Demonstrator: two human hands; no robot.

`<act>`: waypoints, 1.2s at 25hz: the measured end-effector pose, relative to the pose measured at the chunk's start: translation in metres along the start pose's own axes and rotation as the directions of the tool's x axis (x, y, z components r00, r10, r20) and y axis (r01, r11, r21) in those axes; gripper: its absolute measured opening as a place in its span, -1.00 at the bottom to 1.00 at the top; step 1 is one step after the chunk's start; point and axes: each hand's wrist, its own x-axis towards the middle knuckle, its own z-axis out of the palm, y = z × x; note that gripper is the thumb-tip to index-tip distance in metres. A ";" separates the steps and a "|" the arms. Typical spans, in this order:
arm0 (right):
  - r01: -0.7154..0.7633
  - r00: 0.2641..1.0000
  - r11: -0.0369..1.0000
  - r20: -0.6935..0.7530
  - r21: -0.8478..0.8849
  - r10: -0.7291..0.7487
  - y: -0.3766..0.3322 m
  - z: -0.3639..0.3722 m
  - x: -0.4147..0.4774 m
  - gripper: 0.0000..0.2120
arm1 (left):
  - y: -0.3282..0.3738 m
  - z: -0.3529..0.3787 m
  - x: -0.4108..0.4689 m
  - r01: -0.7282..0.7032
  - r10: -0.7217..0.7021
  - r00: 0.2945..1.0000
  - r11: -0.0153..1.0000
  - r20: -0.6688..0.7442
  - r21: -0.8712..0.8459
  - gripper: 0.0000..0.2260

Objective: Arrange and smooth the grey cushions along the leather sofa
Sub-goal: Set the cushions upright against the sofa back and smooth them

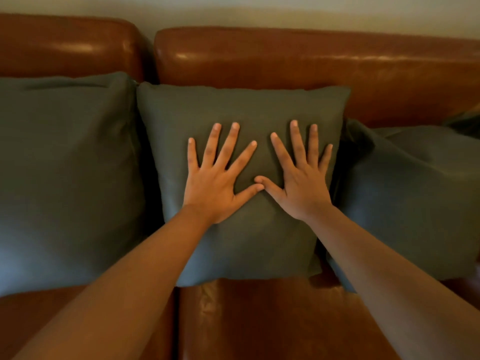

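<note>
Three grey cushions lean against the back of a brown leather sofa (285, 61). The middle cushion (246, 250) stands upright and its front looks smooth. My left hand (218, 178) and my right hand (301, 178) both lie flat on its face, fingers spread wide, thumbs touching at the tips. Neither hand holds anything. The left cushion (67, 178) stands close beside the middle one. The right cushion (410, 193) sits lower and is tilted, with a fold at its top edge.
The sofa's seat (259, 320) runs along the bottom, split by a seam below the middle cushion. A gap separates the two back sections above the left cushion. A pale wall (233, 9) lies behind the sofa.
</note>
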 end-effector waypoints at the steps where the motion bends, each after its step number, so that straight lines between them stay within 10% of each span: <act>1: 0.002 1.000 1.000 0.000 0.009 -0.002 0.003 0.005 0.004 -0.22 | -0.001 0.004 0.004 -0.001 0.001 1.000 1.000 -0.011 0.009 -0.32; 18: 0.136 0.975 0.990 -0.180 0.028 -0.129 0.001 0.023 -0.004 -0.31 | -0.011 0.032 0.003 -0.021 0.021 1.000 1.000 -0.023 0.008 -0.30; 30: 0.116 0.993 0.989 -0.022 -0.094 -0.118 0.008 0.023 0.012 -0.30 | -0.014 0.011 -0.010 -0.089 0.088 0.995 0.996 0.039 0.024 -0.33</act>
